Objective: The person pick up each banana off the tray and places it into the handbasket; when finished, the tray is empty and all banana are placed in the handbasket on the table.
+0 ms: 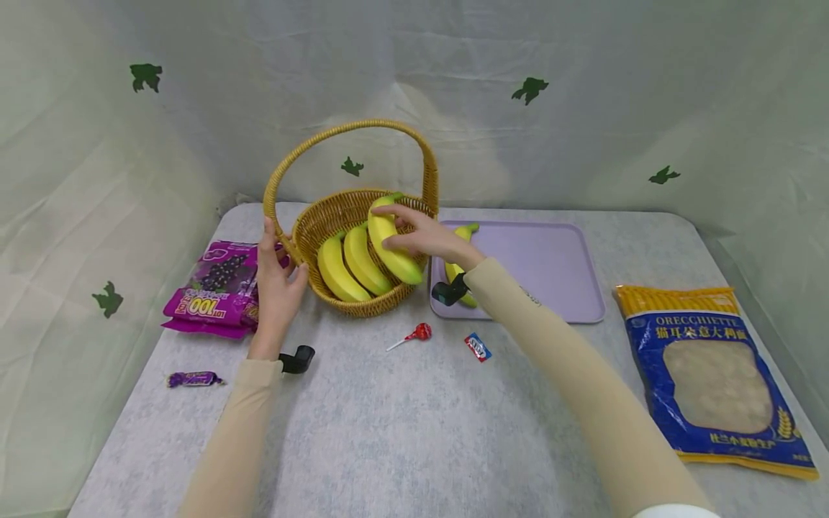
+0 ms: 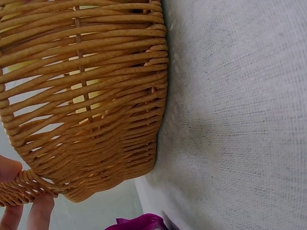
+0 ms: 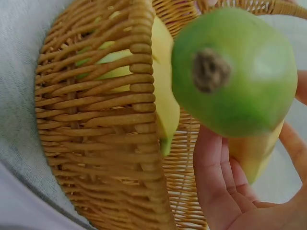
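My left hand (image 1: 277,291) grips the wicker basket (image 1: 364,308) at the left foot of its tall handle; in the left wrist view a thumb and fingers (image 2: 41,211) lie on either side of the woven handle. My right hand (image 1: 427,236) holds a yellow banana (image 1: 383,234) over the basket's right side, fingers curled round its middle. The right wrist view shows that banana's green end (image 3: 235,72) close up, above the rim. Two more bananas lie side by side in the basket, the left banana (image 1: 338,272) and the right banana (image 1: 365,262).
Another banana (image 1: 463,233) lies on the lilac tray (image 1: 550,273), partly behind my right wrist. A purple candy bag (image 1: 216,291) is left of the basket. In front are a wrapped purple candy (image 1: 194,379), a red lollipop (image 1: 422,331) and a small candy (image 1: 478,347). A pasta bag (image 1: 719,381) lies right.
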A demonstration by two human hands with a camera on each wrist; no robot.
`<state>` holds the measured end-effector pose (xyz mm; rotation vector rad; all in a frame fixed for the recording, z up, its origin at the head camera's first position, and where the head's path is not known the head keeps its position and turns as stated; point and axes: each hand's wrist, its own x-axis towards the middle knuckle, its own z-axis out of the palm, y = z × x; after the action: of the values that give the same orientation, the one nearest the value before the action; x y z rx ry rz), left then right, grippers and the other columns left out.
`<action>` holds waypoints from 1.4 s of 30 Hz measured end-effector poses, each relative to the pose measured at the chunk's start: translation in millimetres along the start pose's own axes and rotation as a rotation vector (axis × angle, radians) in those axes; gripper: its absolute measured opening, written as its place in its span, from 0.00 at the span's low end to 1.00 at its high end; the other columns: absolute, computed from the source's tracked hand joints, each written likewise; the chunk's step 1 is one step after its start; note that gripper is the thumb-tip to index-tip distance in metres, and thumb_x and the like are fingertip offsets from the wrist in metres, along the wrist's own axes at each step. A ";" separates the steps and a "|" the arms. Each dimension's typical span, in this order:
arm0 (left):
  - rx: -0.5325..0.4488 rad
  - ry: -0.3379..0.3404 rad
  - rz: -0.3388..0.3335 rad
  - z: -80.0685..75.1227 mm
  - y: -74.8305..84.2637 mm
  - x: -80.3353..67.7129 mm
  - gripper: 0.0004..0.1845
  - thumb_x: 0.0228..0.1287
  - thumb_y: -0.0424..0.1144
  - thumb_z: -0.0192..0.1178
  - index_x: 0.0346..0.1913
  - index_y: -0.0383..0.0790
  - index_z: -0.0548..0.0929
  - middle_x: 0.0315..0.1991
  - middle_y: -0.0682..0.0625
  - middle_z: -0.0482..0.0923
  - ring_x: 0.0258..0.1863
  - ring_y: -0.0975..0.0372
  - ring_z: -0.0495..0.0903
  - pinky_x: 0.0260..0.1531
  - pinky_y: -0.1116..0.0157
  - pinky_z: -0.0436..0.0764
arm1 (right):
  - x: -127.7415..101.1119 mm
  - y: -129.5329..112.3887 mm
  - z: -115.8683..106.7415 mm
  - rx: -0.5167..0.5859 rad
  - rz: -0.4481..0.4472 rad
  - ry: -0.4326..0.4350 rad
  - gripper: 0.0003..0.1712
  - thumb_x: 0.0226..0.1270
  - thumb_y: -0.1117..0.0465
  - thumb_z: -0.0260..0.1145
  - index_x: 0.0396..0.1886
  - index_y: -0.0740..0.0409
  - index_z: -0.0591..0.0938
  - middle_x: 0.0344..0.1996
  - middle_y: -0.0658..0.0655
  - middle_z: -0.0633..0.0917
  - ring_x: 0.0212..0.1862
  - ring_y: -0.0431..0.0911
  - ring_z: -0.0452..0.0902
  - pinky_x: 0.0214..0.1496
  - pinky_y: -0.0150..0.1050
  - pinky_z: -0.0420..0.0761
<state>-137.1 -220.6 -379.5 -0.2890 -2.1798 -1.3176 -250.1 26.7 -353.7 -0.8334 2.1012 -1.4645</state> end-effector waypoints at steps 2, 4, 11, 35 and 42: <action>-0.009 0.000 -0.004 -0.1 -1.6 -0.1 0.51 0.60 0.15 0.49 0.75 0.66 0.47 0.60 0.28 0.55 0.58 0.38 0.65 0.56 0.39 0.69 | 6.6 1.0 3.1 -0.013 0.007 0.025 0.33 0.66 0.58 0.63 0.70 0.45 0.67 0.52 0.59 0.70 0.36 0.46 0.65 0.36 0.54 0.73; -0.017 0.000 -0.006 -0.1 -2.6 -0.3 0.51 0.60 0.15 0.50 0.74 0.68 0.48 0.61 0.28 0.55 0.58 0.37 0.64 0.57 0.40 0.68 | 13.0 2.2 6.0 -0.034 0.018 0.043 0.33 0.66 0.58 0.63 0.70 0.46 0.67 0.53 0.58 0.70 0.41 0.47 0.66 0.41 0.57 0.75; 0.010 0.014 0.010 2.0 -15.5 1.1 0.56 0.60 0.14 0.50 0.70 0.81 0.46 0.60 0.28 0.55 0.58 0.37 0.65 0.54 0.37 0.69 | 29.6 2.2 14.2 -0.147 0.089 0.066 0.32 0.66 0.59 0.62 0.70 0.49 0.68 0.57 0.62 0.72 0.46 0.48 0.70 0.44 0.45 0.76; 0.020 0.019 0.020 2.5 -31.7 2.1 0.57 0.59 0.15 0.52 0.70 0.82 0.45 0.60 0.30 0.57 0.57 0.40 0.66 0.54 0.40 0.71 | 45.6 13.0 28.2 -0.376 0.234 -0.022 0.33 0.59 0.70 0.61 0.68 0.57 0.71 0.46 0.61 0.75 0.25 0.41 0.58 0.25 0.30 0.62; 0.014 0.015 0.001 1.9 -42.6 1.9 0.56 0.61 0.18 0.54 0.70 0.83 0.44 0.62 0.33 0.56 0.59 0.42 0.66 0.55 0.42 0.71 | 35.6 10.8 20.6 -0.235 0.135 0.061 0.29 0.64 0.66 0.61 0.66 0.58 0.72 0.58 0.63 0.73 0.48 0.49 0.73 0.44 0.38 0.78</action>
<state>-158.9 -240.1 -410.7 -0.2742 -2.1752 -1.2989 -264.5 -9.1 -371.5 -0.7209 2.3580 -1.2047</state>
